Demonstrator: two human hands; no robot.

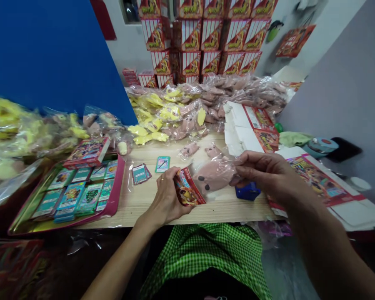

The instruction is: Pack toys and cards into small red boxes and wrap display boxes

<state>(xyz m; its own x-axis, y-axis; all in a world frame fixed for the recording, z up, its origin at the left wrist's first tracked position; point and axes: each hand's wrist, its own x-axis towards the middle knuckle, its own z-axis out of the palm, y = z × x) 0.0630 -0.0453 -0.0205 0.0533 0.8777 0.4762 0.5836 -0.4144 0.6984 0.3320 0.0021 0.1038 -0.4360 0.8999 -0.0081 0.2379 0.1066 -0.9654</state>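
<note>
You are gripping a red printed packet [187, 187] in your left hand [167, 196] while your right hand [265, 173] is pinching a bagged pink plush pig [213, 175] above the wooden surface [137, 200].

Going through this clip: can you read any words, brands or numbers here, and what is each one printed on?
Nothing can be read with certainty.
Red printed packet in the left hand: too small and bent to read.
Stacked red-and-white cartons: title too blurred to read.
Teal cards in the pink tray: too small to read.
Flat printed carton: too blurred to read.
</note>
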